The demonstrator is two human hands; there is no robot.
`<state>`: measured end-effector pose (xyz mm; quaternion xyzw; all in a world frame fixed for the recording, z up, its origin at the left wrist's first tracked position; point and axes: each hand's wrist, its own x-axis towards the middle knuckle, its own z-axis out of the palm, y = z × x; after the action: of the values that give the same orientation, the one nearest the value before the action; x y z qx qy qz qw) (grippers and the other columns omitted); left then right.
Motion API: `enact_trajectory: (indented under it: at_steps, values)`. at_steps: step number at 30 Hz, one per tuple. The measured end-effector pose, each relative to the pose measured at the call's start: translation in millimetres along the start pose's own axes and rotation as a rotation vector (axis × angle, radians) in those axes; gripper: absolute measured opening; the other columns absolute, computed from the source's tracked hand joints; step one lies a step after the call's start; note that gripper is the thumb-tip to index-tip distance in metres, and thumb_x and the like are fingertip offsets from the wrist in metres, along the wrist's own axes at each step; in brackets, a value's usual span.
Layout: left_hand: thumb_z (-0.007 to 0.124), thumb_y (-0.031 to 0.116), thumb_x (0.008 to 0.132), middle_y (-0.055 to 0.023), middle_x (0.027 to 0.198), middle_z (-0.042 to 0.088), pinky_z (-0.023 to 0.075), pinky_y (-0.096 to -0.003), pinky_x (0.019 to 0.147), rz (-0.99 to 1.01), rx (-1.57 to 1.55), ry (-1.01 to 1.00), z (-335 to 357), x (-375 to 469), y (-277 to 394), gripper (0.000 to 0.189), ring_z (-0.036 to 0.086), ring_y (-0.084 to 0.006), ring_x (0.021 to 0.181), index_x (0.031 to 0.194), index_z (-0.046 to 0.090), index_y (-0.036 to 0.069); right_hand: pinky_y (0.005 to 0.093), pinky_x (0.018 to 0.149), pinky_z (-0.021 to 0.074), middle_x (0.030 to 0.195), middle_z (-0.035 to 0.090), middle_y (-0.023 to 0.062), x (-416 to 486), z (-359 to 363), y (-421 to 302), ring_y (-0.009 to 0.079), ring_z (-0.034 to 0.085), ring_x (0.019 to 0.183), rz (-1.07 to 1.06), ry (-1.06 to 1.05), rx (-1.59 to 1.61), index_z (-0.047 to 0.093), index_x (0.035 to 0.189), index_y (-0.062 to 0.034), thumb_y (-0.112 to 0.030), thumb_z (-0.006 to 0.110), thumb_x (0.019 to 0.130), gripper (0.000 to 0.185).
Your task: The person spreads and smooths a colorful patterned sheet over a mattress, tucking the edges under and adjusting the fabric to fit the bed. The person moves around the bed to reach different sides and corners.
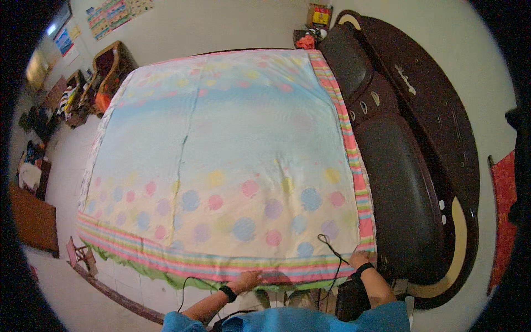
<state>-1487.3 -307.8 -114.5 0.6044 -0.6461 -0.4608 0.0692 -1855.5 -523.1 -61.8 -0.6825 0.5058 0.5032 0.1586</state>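
Observation:
A large pastel bedsheet with dots and striped borders covers the bed in front of me. My left hand rests at the striped front border; its fingertips touch the cloth, but whether they pinch it is unclear. At the near right corner, my right hand has its fingers bent around the sheet's edge. A thin dark cord loops on the sheet beside that hand and hangs down over the front. Green cloth shows beneath the front border. Both wrists wear dark bands.
A dark padded headboard runs along the bed's right side. Wooden chairs holding items stand at the far left, with a brown table nearer. Posters hang on the wall. A red cloth panel is at the far right.

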Motion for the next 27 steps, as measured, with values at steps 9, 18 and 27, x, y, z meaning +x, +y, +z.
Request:
enact_trajectory:
  at_steps: [9, 18, 27]
  values:
    - [0.043, 0.029, 0.08, -0.0201, 0.088, 0.058, 0.0439, -0.0464, 0.064, -0.392, -0.055, 0.144, 24, -181, -38, 0.03, 0.056, -0.0361, 0.078, 0.093, 0.051, 0.003, 0.043, 0.073, 0.0434, 0.093, 0.057, 0.0188, -86, 31, -64, 0.034, 0.054, 0.088, -0.682, 0.12, 0.155, 0.051, 0.105, -0.0041, -0.034, 0.044, 0.081, 0.039]
    - [0.039, 0.035, 0.082, -0.0219, 0.086, 0.057, 0.0411, -0.0464, 0.071, -0.541, -0.327, 0.446, 80, -292, -51, 0.037, 0.053, -0.0394, 0.079, 0.094, 0.05, 0.001, 0.0435, 0.077, 0.0424, 0.098, 0.056, 0.0195, -109, 12, -172, 0.0342, 0.054, 0.089, -0.719, 0.255, -0.086, 0.054, 0.104, -0.0053, -0.031, 0.044, 0.079, 0.037]
    - [0.041, 0.035, 0.081, -0.0235, 0.089, 0.057, 0.041, -0.0432, 0.076, -0.737, -0.479, 0.661, 107, -430, -156, 0.04, 0.053, -0.0387, 0.087, 0.094, 0.055, 0.0, 0.0443, 0.071, 0.0426, 0.087, 0.058, 0.0201, -155, -24, -360, 0.0357, 0.055, 0.08, -0.997, 0.422, -0.171, 0.052, 0.096, -0.0029, -0.025, 0.046, 0.079, 0.029]
